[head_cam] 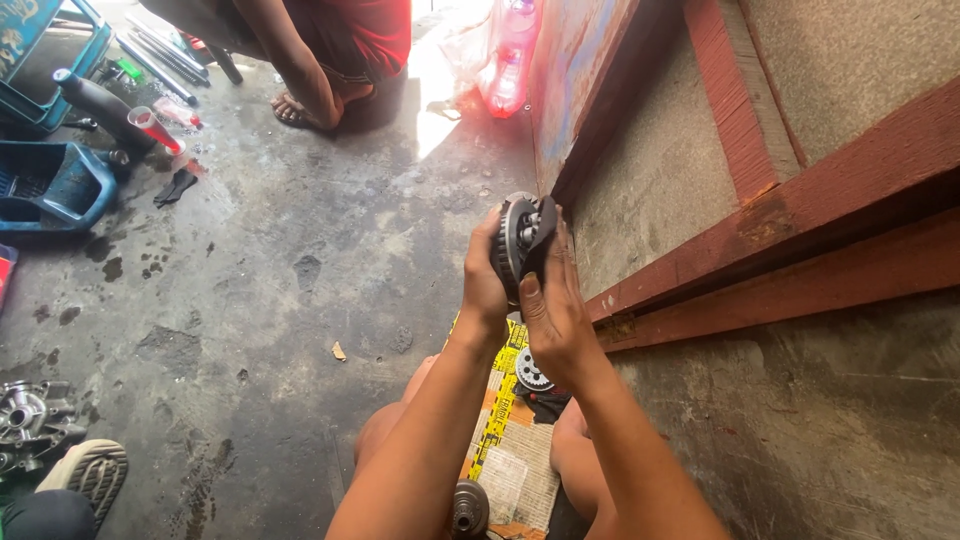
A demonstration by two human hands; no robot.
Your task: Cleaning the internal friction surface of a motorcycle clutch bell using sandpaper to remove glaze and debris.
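Stained concrete floor (280, 260), red-framed wall at right: my left hand (484, 285) and right hand (553, 322) each hold a closed grip on the round metal clutch assembly (520, 240).

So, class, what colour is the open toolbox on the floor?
Blue toolbox, seen in the head view.
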